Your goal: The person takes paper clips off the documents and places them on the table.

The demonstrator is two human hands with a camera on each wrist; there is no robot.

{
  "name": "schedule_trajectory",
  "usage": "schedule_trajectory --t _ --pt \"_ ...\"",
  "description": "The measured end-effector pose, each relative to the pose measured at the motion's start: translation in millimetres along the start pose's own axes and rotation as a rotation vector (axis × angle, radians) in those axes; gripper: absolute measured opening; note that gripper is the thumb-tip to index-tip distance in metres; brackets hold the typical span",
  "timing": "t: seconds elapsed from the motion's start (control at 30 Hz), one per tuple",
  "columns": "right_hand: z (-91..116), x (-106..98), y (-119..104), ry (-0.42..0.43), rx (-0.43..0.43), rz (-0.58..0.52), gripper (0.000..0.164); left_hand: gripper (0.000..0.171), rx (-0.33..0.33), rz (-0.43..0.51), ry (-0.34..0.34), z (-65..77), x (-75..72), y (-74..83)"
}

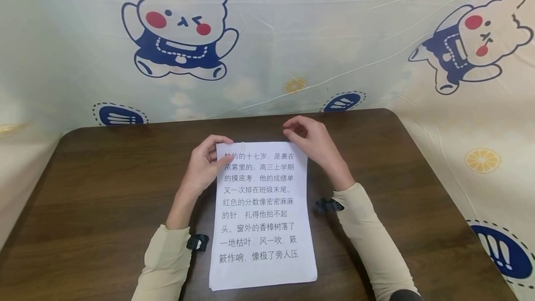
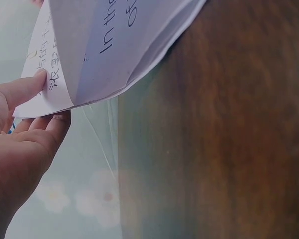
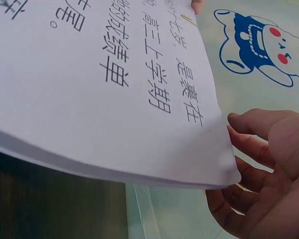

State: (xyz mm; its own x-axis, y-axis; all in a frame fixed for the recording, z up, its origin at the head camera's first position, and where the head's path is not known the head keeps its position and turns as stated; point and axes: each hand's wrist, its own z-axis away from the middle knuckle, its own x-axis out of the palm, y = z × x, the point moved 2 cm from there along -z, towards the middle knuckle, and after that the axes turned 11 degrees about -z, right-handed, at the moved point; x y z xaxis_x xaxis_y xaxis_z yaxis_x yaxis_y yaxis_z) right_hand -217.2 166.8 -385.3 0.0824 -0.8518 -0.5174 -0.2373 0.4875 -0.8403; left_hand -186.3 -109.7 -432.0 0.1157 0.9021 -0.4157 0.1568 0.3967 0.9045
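Left hand (image 1: 202, 166) pinches the smooth rectangular paper stack (image 1: 263, 271); right hand (image 1: 317, 145), loosely curved, empty, beside its corner. Wood-grain counter (image 1: 104, 199); creased, bear-printed backdrop (image 1: 267, 36).

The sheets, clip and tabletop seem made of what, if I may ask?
Sheets: matte white paper, thin and bending. Clip: perhaps yellow-coated wire, from its slim loop; too small to settle. Tabletop: seemingly satin wood or laminate, from its streaked grain.

The paper (image 1: 262, 215) is smooth and matt. The counter (image 1: 117, 189) has a streaked wood grain with a low, soft sheen. The backdrop (image 1: 276, 36) looks thin, creased and faintly glossy, cloth or plastic unclear. The sleeves (image 1: 369, 231) are matt, softly wrinkled cloth.
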Motion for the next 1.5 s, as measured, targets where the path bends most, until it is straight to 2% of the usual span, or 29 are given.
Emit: schedule_trajectory --t 1.0,1.23,1.5 --pt "-5.2 31.7 -20.5 -0.106 -0.078 0.049 0.027 0.04 0.0 -0.003 -0.003 0.4 -0.6 1.1" --pt "-6.0 38.7 -23.1 -0.123 -0.104 0.059 0.027 0.04 -0.003 0.02 -0.008 0.1 0.5 -1.6" --pt "-3.9 48.8 -27.6 -0.146 -0.096 0.091 0.028 0.04 -0.01 0.032 -0.019 0.7 1.4 -1.6"
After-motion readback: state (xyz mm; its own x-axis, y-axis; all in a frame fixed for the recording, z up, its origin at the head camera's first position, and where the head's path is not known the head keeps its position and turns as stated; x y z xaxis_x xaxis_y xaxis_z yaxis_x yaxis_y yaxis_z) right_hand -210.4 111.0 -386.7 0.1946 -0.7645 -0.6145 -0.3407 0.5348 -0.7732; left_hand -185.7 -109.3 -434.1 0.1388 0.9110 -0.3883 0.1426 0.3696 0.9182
